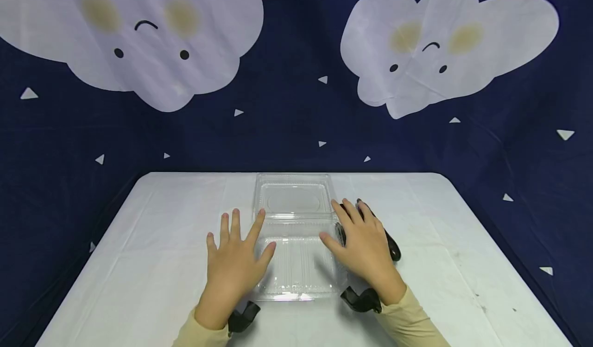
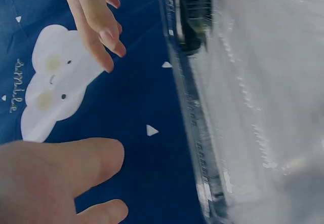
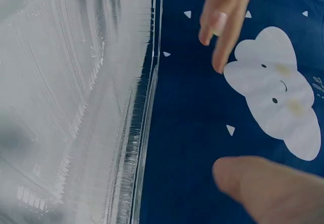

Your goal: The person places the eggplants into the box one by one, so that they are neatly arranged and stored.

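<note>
Over the left half of the white table (image 1: 139, 264), the left hand (image 1: 234, 264) is palm down with its fingers spread, holding nothing; a black strap (image 1: 244, 317) circles its wrist. Its thumb overlaps the left side of the clear plastic container (image 1: 296, 272) in the head view, while the left wrist view shows thumb and fingers apart from it. The container lies open midway between the table's left and right edges, its lid (image 1: 293, 197) reaching the far edge and its base on the near side. The right hand (image 1: 363, 244), also spread and holding nothing, is above the container's right side. Partly hidden beneath it, a black-handled object (image 1: 394, 248) slants toward the table's right edge.
</note>
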`<state>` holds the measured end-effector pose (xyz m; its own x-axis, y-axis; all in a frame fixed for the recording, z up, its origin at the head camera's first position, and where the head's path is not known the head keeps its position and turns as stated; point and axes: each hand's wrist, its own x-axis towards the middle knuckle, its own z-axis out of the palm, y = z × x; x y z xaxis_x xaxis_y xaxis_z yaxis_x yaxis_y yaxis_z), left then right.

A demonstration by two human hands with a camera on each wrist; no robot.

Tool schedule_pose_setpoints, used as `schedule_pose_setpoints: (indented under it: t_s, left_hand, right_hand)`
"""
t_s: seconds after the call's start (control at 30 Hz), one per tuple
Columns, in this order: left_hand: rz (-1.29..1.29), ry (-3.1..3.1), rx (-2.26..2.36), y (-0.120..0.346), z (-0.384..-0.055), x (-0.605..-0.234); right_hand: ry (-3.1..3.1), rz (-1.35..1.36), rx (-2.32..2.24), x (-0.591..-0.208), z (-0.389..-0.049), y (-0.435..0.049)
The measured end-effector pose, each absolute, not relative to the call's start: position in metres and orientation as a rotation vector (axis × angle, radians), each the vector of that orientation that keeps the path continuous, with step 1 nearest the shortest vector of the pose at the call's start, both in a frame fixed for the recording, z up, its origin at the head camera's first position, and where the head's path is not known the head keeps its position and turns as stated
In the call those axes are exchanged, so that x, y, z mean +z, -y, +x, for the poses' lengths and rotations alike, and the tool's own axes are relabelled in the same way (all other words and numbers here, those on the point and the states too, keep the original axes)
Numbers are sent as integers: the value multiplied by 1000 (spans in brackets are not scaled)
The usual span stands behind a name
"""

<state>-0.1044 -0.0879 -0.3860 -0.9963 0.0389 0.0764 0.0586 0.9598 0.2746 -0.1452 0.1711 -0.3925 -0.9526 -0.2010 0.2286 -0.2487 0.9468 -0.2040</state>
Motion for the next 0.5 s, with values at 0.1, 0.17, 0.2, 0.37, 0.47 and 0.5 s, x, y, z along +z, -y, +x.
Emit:
schedule_pose_setpoints:
  t_s: [0.1,0.17,0.2,0.37,0.47,0.5]
  left_hand:
    - [-53,3045,-425,95,-102,-391]
    - [-37,3051,-423,99,-100,-395]
    - [-29,3056,-423,102,-99,-398]
    - [0,3071,-402,110,-94,-410]
    - [7,3063,-388,111,-92,-417]
    - [9,3058,-388,111,-91,-419]
  right_hand:
    - [2903,329,345,-395,-146,-179]
    - [2901,324,343,-397,-148,-184]
    - [2901,320,340,-397,-149,-186]
    - [2910,289,345,-399,-154,-198]
    - [2929,274,351,-399,-155,-203]
    - [2933,267,347,-400,-156,-205]
